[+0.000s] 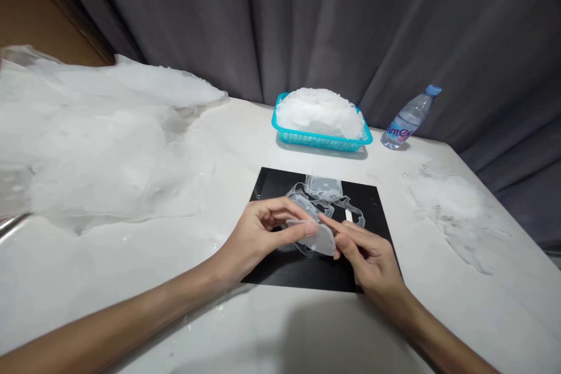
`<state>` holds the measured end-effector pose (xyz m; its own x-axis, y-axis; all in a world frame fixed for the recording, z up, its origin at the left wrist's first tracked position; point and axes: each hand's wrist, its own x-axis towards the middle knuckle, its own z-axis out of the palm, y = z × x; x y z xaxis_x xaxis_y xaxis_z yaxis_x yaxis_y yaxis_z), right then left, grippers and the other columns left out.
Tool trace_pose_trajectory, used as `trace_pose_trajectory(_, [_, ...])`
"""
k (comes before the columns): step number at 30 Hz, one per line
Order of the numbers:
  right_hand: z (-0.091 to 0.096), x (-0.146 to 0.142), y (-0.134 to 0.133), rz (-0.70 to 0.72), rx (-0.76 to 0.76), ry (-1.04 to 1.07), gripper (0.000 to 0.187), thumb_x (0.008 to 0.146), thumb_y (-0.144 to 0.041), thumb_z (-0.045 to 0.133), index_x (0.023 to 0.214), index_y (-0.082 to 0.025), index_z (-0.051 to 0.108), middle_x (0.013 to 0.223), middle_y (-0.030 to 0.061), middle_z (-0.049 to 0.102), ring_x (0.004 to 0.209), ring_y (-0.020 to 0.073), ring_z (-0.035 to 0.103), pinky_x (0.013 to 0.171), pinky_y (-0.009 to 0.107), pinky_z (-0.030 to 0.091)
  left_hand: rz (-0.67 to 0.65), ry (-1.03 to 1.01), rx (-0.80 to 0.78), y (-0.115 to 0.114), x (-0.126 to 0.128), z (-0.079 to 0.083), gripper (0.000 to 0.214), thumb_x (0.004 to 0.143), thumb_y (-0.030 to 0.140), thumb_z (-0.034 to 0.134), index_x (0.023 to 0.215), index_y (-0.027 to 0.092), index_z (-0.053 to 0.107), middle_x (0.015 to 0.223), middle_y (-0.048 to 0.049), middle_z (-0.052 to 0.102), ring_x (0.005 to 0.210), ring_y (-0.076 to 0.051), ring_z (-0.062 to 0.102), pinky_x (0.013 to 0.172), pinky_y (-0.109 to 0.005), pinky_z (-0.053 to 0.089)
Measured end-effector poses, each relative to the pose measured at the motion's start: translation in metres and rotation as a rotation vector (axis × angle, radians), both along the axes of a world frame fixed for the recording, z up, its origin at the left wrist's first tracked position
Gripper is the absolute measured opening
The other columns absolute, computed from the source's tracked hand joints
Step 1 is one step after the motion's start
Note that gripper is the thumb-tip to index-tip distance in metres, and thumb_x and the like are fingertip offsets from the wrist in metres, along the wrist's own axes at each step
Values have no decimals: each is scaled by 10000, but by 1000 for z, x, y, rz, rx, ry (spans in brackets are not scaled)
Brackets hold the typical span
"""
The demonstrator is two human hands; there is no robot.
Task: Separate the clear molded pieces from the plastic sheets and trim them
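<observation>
Low in the frame, two bare forearms reach in from the bottom corners over a white table (210, 318). Just right of centre, the left hand (254, 234) is partly closed, pinching a thin, cloudy plastic piece (323, 241) between its thumb and fingers. The piece is tilted, raised over the middle of a black mat (298, 276). Beside it on the right, the right hand (372, 257) has its fingers curled in, the tips at the piece's right edge; whether they grip that edge or something small cannot be told. A short white strip (349, 215) shows just above those fingers, its lower end hidden.

Behind the hands, clear plastic scraps (358, 213) lie on the mat, with another cloudy piece (324, 187) at its upper edge. Toward the right of the frame sits a loose heap of clear, whitish plastic (453, 201); a far bigger spread of bags (96, 146) fills the left side.

Farther back, at upper centre, a blue basket (322, 141) holds a white mound (319, 111). Right of it stands a water bottle (407, 120) with a blue cap. A grey curtain (302, 23) hangs across the top.
</observation>
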<state>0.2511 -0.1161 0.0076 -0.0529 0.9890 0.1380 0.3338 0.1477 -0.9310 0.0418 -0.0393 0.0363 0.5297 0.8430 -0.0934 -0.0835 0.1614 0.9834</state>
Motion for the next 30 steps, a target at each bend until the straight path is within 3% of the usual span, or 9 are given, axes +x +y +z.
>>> trace_pose_trajectory(7, [-1, 1, -2, 4, 34, -7, 393, 1050, -434, 565, 1383, -275, 702, 723, 13, 605, 712, 175, 562, 619, 284, 459, 7, 26, 21, 0, -1, -4, 184, 808, 352, 871, 821, 184, 797, 812, -44, 804, 783, -194, 745, 755, -280, 576])
trace_pose_trajectory(15, [0, 0, -1, -13, 52, -6, 396, 1053, -432, 563, 1395, -275, 686, 709, 7, 589, 693, 166, 543, 603, 278, 427, -1, -9, 23, 0, -1, -3, 105, 817, 301, 878, 812, 213, 820, 813, -12, 814, 760, -141, 727, 724, -215, 546])
trace_pose_trajectory(25, [0, 2, -3, 3, 82, -2, 374, 1067, -383, 551, 1407, -295, 680, 733, 6, 632, 724, 170, 586, 692, 297, 499, -2, -50, 51, 1, -2, -4, 56, 815, 260, 884, 827, 238, 834, 871, 4, 831, 805, -125, 742, 752, -191, 554])
trace_pose_trajectory(30, [-1, 2, -2, 7, 114, -40, 391, 1066, -387, 554, 1417, -259, 670, 723, 8, 615, 711, 168, 583, 645, 286, 473, 5, -66, 41, 0, -1, -5, 63, 813, 249, 883, 833, 214, 834, 851, -7, 831, 788, -121, 749, 739, -181, 563])
